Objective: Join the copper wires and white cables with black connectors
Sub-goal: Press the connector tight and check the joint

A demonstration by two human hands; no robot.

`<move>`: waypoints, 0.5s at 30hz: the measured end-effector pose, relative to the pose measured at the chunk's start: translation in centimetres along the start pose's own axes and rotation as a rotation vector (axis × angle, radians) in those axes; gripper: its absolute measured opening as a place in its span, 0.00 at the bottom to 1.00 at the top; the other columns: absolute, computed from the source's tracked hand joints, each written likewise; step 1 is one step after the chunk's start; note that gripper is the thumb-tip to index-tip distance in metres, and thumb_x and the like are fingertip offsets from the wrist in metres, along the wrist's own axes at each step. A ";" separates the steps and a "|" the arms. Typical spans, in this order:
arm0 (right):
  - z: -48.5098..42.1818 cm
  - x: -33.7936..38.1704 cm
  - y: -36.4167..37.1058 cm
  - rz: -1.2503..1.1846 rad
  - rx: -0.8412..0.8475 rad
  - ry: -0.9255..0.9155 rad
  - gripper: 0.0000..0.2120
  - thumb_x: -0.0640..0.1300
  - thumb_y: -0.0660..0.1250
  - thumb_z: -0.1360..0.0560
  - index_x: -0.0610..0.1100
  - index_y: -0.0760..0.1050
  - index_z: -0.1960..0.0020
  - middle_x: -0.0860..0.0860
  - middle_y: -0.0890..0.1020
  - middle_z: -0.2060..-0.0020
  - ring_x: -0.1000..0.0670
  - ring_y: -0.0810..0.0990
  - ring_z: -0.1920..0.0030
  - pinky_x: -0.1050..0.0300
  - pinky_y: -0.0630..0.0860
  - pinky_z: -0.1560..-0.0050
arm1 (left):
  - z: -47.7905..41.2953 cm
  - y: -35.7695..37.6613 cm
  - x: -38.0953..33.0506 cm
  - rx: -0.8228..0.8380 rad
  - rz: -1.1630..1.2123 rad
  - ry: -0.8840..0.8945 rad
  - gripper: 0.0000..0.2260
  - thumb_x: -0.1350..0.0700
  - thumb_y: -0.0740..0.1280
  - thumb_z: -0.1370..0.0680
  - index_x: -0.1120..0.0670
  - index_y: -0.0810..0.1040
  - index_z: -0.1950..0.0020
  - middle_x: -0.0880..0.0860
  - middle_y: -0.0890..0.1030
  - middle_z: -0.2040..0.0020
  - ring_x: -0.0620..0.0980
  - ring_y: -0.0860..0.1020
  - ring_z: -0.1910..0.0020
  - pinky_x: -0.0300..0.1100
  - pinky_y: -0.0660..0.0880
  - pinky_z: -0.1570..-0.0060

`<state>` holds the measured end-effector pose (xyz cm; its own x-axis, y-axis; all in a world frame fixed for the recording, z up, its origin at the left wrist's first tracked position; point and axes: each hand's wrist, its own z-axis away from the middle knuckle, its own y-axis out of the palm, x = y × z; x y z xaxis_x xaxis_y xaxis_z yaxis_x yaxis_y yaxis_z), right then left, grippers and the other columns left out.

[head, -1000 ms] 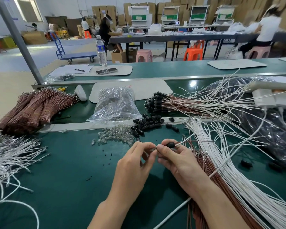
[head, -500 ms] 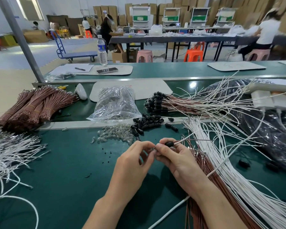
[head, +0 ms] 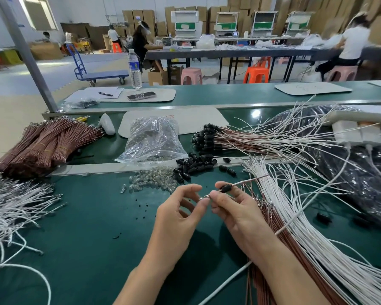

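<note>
My right hand (head: 233, 208) pinches a black connector (head: 226, 188) with a white cable and a copper wire (head: 249, 181) running out of it up to the right. My left hand (head: 180, 214) pinches the thin metal tip (head: 204, 196) that sticks out of the connector's left end. Loose black connectors (head: 194, 165) lie in a heap just beyond my hands. White cables (head: 299, 227) and copper wires (head: 271, 219) fan out on the right. Finished joined wires with black ends (head: 205, 137) lie behind them.
Small clear bulbs (head: 154, 180) lie left of the connector heap, under a clear plastic bag (head: 152, 139). Bundled copper wires (head: 46, 144) sit far left, more white cables (head: 13, 203) at the left edge. A black plastic bag (head: 350, 168) and white power strip (head: 356, 130) fill the right.
Both hands have risen slightly and the left fingers have opened a little around the tip. The connector stays in my right hand.
</note>
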<state>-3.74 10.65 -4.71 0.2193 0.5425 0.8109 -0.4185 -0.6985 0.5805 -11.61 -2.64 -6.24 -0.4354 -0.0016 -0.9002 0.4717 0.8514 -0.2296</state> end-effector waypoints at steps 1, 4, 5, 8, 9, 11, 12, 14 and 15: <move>0.0 0.0 0.0 -0.014 -0.005 0.015 0.13 0.37 0.75 0.36 0.42 0.82 0.52 0.46 0.82 0.65 0.53 0.81 0.68 0.64 0.80 0.64 | 0.0 -0.1 0.1 0.005 -0.049 0.044 0.10 0.51 0.73 0.22 0.38 0.78 0.45 0.42 0.82 0.53 0.44 0.80 0.59 0.32 0.73 0.63; 0.1 0.1 0.1 -0.024 -0.009 0.039 0.16 0.36 0.75 0.36 0.40 0.79 0.49 0.46 0.81 0.65 0.53 0.80 0.69 0.65 0.79 0.66 | 0.0 -0.1 0.3 0.024 -0.203 0.187 0.09 0.51 0.72 0.22 0.39 0.77 0.45 0.41 0.80 0.52 0.45 0.80 0.57 0.32 0.73 0.62; 0.1 0.1 0.1 -0.024 -0.010 0.045 0.16 0.36 0.74 0.36 0.40 0.78 0.49 0.46 0.81 0.66 0.53 0.80 0.69 0.65 0.79 0.66 | 0.0 -0.1 0.3 0.020 -0.236 0.217 0.07 0.49 0.71 0.22 0.40 0.77 0.46 0.41 0.79 0.52 0.45 0.80 0.57 0.34 0.74 0.61; 0.1 0.0 0.2 -0.031 -0.007 0.065 0.17 0.37 0.74 0.36 0.40 0.78 0.48 0.46 0.81 0.67 0.53 0.79 0.70 0.64 0.79 0.66 | 0.0 0.1 0.3 -0.014 -0.304 0.245 0.04 0.46 0.67 0.22 0.42 0.77 0.47 0.41 0.78 0.53 0.43 0.80 0.57 0.42 0.78 0.61; 0.0 0.0 0.3 -0.037 -0.006 0.070 0.17 0.37 0.75 0.37 0.40 0.78 0.48 0.46 0.81 0.67 0.53 0.79 0.70 0.64 0.79 0.66 | 0.0 0.1 0.3 -0.026 -0.315 0.244 0.04 0.46 0.67 0.22 0.43 0.78 0.48 0.41 0.78 0.54 0.43 0.80 0.58 0.45 0.78 0.61; 0.1 -0.1 0.4 -0.048 -0.005 0.076 0.17 0.37 0.75 0.37 0.40 0.78 0.48 0.46 0.81 0.66 0.53 0.80 0.69 0.64 0.79 0.66 | 0.1 0.1 0.2 -0.035 -0.326 0.247 0.03 0.47 0.68 0.21 0.43 0.78 0.48 0.41 0.78 0.54 0.42 0.79 0.59 0.47 0.78 0.61; 0.1 -0.1 0.4 -0.052 -0.005 0.078 0.17 0.37 0.75 0.36 0.40 0.78 0.49 0.46 0.81 0.66 0.53 0.81 0.69 0.65 0.79 0.66 | 0.1 0.0 0.2 -0.035 -0.332 0.252 0.03 0.48 0.69 0.21 0.44 0.78 0.48 0.41 0.78 0.54 0.42 0.79 0.59 0.47 0.78 0.61; 0.1 -0.1 0.4 -0.055 -0.005 0.081 0.16 0.37 0.75 0.36 0.41 0.78 0.49 0.46 0.82 0.66 0.53 0.81 0.68 0.65 0.79 0.66 | 0.1 0.0 0.1 -0.033 -0.345 0.260 0.03 0.50 0.69 0.21 0.45 0.79 0.48 0.41 0.78 0.54 0.42 0.78 0.60 0.47 0.78 0.62; 0.1 -0.1 0.4 -0.054 -0.005 0.081 0.16 0.37 0.75 0.36 0.41 0.78 0.49 0.46 0.82 0.66 0.53 0.82 0.68 0.65 0.79 0.66 | 0.1 0.0 0.0 -0.033 -0.349 0.263 0.03 0.50 0.69 0.21 0.45 0.79 0.48 0.41 0.78 0.54 0.41 0.78 0.60 0.46 0.78 0.62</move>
<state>-3.86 10.25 -4.55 0.1695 0.6155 0.7697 -0.4125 -0.6650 0.6226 -11.54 -2.70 -6.31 -0.7468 -0.1626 -0.6449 0.2386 0.8397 -0.4879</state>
